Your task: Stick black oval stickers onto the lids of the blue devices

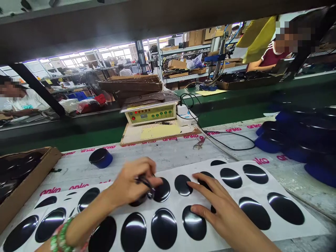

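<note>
Here, clamping a thin dark item (pixel 144 180) between the left fingers (pixel 156 181), and touching the near sheet (pixel 148 218) of black ovals (pixel 164 229) with the right fingers (pixel 201 189) apart.

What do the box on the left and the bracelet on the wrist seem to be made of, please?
The box looks like plain brown cardboard, judging by its matt, papery wall. The bracelet seems to be smooth, polished green beads, perhaps stone, glass or plastic; their rounded shapes show.
</note>
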{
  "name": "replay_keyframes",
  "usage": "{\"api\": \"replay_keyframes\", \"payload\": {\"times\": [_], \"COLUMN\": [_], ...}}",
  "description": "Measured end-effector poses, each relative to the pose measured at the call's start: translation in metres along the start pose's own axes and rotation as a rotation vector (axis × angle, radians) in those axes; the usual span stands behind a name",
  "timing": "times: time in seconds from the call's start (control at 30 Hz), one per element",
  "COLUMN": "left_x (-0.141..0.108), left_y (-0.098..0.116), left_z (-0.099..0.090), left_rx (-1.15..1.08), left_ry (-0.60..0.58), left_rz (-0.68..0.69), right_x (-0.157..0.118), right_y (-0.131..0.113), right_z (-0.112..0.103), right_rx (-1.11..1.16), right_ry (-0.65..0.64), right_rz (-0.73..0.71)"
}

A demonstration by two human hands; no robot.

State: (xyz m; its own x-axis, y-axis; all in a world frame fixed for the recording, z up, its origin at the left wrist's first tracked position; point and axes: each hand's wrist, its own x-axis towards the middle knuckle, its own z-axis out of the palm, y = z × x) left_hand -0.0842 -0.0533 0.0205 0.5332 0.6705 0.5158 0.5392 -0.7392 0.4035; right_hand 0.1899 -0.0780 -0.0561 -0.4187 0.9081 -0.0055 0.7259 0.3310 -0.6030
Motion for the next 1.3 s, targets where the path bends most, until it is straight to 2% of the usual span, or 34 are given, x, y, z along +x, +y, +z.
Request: {"api": "replay_keyframes", "payload": {"times": [0.07, 0.1, 0.13, 0.2, 0.27, 0.3, 0.37, 0.43, 0.53, 0.67, 0.83, 0.93, 1.0, 1.1, 1.2, 1.3], "left_x": [-0.008, -0.012, -0.016, -0.020, -0.021, -0.021, -0.021, -0.020, -0.017, -0.012, -0.023, -0.031, -0.035, -0.040, -0.043, -0.040], "left_y": [0.009, 0.016, 0.024, 0.039, 0.050, 0.053, 0.053, 0.050, 0.046, 0.047, 0.045, 0.044, 0.044, 0.046, 0.048, 0.050], "left_z": [-0.022, -0.029, -0.032, -0.027, -0.011, -0.001, 0.017, 0.030, 0.039, 0.041, 0.045, 0.047, 0.048, 0.047, 0.043, 0.039], "left_rx": [-0.034, -0.073, -0.115, -0.151, -0.048, 0.037, 0.201, 0.300, 0.327, 0.318, 0.316, 0.383, 0.419, 0.356, 0.286, 0.312], "left_ry": [0.134, 0.147, 0.107, -0.122, -0.393, -0.496, -0.625, -0.673, -0.665, -0.645, -0.636, -0.596, -0.569, -0.482, -0.404, -0.423], "left_rz": [-0.171, -0.271, -0.360, -0.470, -0.454, -0.425, -0.356, -0.295, -0.271, -0.287, -0.237, -0.219, -0.157, -0.081, -0.102, -0.176], "right_x": [0.000, 0.000, 0.000, 0.000, -0.001, -0.002, -0.002, -0.003, -0.003, -0.005, -0.004, -0.003, -0.003, -0.003, -0.003, -0.003], "right_y": [0.005, 0.007, 0.007, 0.003, -0.006, -0.012, -0.021, -0.026, -0.027, -0.029, -0.033, -0.033, -0.033, -0.032, -0.032, -0.032], "right_z": [0.000, -0.001, -0.001, 0.000, 0.003, 0.006, 0.013, 0.021, 0.026, 0.024, 0.019, 0.020, 0.020, 0.021, 0.021, 0.021], "right_rx": [-0.033, -0.055, -0.080, -0.126, -0.134, -0.122, -0.098, -0.091, -0.082, -0.054, -0.038, -0.032, -0.024, -0.022, -0.026, -0.018], "right_ry": [0.045, 0.069, 0.103, 0.194, 0.245, 0.229, 0.136, 0.068, 0.045, 0.011, -0.035, -0.031, -0.027, -0.028, -0.020, 0.006], "right_rz": [-0.023, -0.047, -0.078, -0.162, -0.234, -0.255, -0.261, -0.244, -0.223, -0.185, -0.149, -0.157, -0.154, -0.141, -0.141, -0.166]}}
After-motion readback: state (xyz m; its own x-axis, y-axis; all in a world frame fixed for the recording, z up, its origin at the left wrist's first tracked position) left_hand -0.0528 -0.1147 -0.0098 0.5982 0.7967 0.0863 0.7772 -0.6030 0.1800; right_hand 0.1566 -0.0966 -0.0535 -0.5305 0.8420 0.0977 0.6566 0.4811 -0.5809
